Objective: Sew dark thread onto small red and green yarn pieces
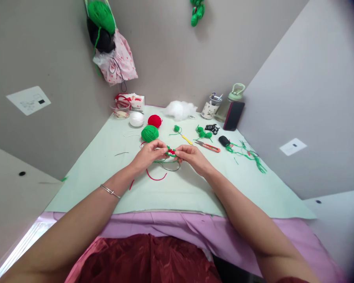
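A small crochet piece (171,152) in green, red and white is stretched between my two hands over the middle of the table. My left hand (151,154) pinches its left edge, with the thumb and forefinger closed. At the right edge, my right hand (192,157) grips it the same way. Green and dark strands hang under the piece, and a loose red yarn strand (156,179) lies on the cloth below. Just beyond my left hand sits a green yarn ball (149,133), with a red yarn ball (154,121) and a white yarn ball (136,119) behind it.
Orange-handled snips (209,147) and a yellow crochet hook (186,139) lie right of centre. White stuffing (180,110), a pen cup (211,107), a bottle (224,108) and a phone (233,116) stand along the back. Green yarn scraps (250,155) spread at right. Walls close in both sides.
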`<state>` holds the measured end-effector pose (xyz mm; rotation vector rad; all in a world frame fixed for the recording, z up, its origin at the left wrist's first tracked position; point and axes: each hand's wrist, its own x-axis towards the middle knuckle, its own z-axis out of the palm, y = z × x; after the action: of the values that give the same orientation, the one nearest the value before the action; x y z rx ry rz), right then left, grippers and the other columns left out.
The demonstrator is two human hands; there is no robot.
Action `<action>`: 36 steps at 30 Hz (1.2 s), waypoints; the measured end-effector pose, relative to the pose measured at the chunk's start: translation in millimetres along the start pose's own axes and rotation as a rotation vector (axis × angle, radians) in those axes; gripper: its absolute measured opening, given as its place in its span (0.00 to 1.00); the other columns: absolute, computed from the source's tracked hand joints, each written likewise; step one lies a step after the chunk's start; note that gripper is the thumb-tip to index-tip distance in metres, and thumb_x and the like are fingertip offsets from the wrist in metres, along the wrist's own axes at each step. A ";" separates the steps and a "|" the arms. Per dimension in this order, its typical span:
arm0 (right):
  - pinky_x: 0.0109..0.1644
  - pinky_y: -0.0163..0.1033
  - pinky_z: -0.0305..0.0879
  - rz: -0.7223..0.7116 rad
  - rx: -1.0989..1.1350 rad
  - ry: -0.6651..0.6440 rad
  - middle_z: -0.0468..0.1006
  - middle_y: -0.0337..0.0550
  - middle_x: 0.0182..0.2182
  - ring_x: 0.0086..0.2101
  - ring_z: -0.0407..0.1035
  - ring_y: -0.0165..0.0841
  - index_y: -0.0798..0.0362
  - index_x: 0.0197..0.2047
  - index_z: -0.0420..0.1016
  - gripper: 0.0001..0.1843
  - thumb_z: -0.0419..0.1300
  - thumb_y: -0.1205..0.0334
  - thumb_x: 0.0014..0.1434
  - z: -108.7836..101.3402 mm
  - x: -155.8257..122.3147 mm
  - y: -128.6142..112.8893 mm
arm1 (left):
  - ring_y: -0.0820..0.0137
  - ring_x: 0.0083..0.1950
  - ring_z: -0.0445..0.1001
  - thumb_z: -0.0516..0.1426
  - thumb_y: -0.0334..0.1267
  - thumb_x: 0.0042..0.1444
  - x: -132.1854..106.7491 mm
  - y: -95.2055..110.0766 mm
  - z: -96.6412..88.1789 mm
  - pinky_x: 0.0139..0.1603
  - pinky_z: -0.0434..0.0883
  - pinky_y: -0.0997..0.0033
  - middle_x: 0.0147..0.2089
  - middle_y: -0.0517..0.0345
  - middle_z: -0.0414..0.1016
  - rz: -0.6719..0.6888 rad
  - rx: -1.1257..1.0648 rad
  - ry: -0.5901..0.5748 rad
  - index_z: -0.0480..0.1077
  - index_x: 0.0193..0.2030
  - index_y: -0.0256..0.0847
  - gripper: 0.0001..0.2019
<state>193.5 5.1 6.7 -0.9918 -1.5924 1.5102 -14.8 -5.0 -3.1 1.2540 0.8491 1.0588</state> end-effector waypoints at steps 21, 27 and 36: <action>0.35 0.37 0.65 -0.195 0.035 0.231 0.83 0.46 0.36 0.30 0.69 0.29 0.53 0.53 0.74 0.23 0.66 0.54 0.56 -2.8 -4.7 -13.4 | 0.61 0.56 0.68 0.61 0.36 0.52 -1.2 -0.1 -1.0 0.59 0.65 0.60 0.51 0.54 0.72 0.337 0.611 0.314 0.76 0.42 0.47 0.10; 0.36 0.36 0.67 -0.213 0.138 0.153 0.82 0.43 0.34 0.33 0.72 0.30 0.53 0.38 0.78 0.11 0.68 0.55 0.54 5.6 -6.3 -14.1 | 0.71 0.36 0.70 0.60 0.44 0.56 -6.2 1.4 13.0 0.38 0.69 0.68 0.59 0.51 0.70 0.163 0.303 -0.013 0.70 0.58 0.45 0.22; 0.30 0.27 0.68 -0.179 0.495 0.293 0.76 0.34 0.24 0.31 0.73 0.26 0.52 0.37 0.77 0.14 0.73 0.58 0.48 -19.0 -7.0 -31.2 | 0.61 0.51 0.72 0.61 0.47 0.55 -2.4 0.1 7.7 0.50 0.65 0.64 0.55 0.49 0.76 0.053 0.314 -0.103 0.80 0.36 0.40 0.13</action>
<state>211.9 6.7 38.9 -0.7246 -1.0039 1.4574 -8.3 -9.7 -2.0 1.5875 0.9310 0.9169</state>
